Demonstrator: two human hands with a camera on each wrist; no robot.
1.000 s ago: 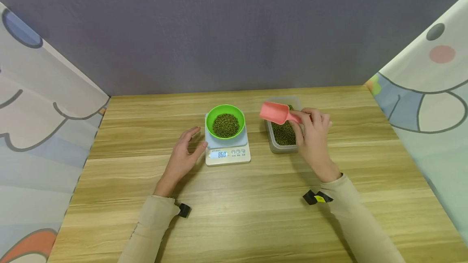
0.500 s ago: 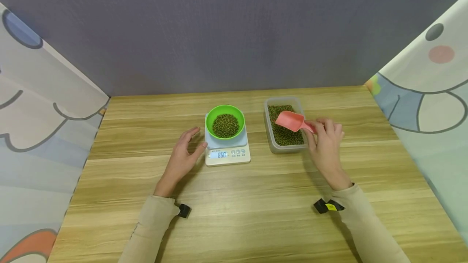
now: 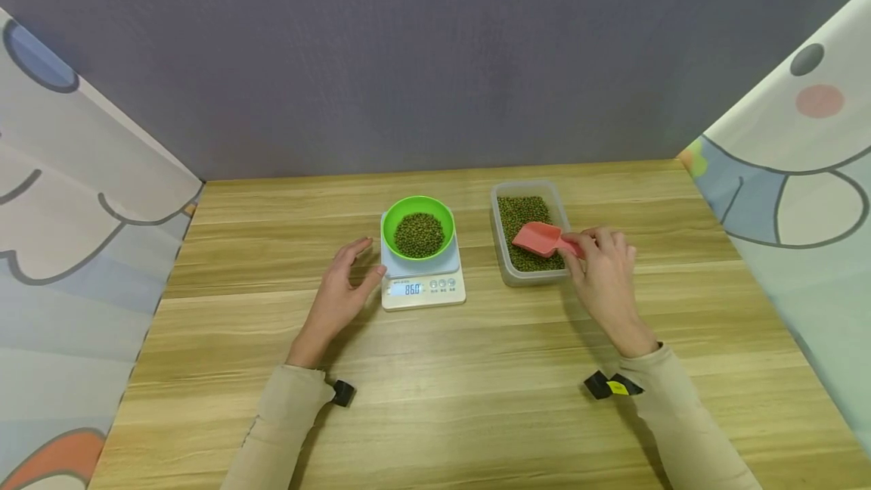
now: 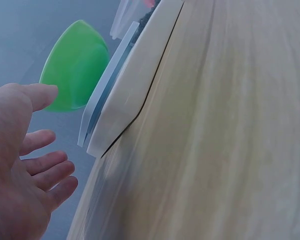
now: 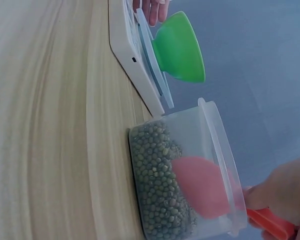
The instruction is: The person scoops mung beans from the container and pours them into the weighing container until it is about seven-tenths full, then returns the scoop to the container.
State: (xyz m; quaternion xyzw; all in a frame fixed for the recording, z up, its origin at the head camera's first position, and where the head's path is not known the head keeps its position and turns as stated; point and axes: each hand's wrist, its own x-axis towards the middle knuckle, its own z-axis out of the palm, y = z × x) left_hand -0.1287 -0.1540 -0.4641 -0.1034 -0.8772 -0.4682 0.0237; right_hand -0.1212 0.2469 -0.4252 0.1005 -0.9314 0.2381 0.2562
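Note:
My right hand (image 3: 608,278) pinches the handle of a pink scoop (image 3: 537,238). In the right wrist view the scoop's blade (image 5: 202,187) shows through the wall of a clear plastic container (image 5: 217,125), tip down at the mung beans (image 5: 157,185). My left hand (image 3: 340,289) lies with fingers relaxed beside a white kitchen scale (image 3: 435,292), thumb tip at its left edge, holding nothing. On the scale's platform stands a green bowl (image 3: 401,210) with mung beans (image 3: 419,234) in it. The display reads 86.0.
Scale and container stand side by side on a wooden table (image 3: 442,399), a narrow gap between them. A dark grey wall panel (image 3: 435,59) rises behind the table's back edge. Cartoon-printed sheets (image 3: 782,172) flank both sides.
My right hand has moved right, away from the bowl, and lowered the scoop into the container. The left hand has stayed put, and the display still reads 86.0.

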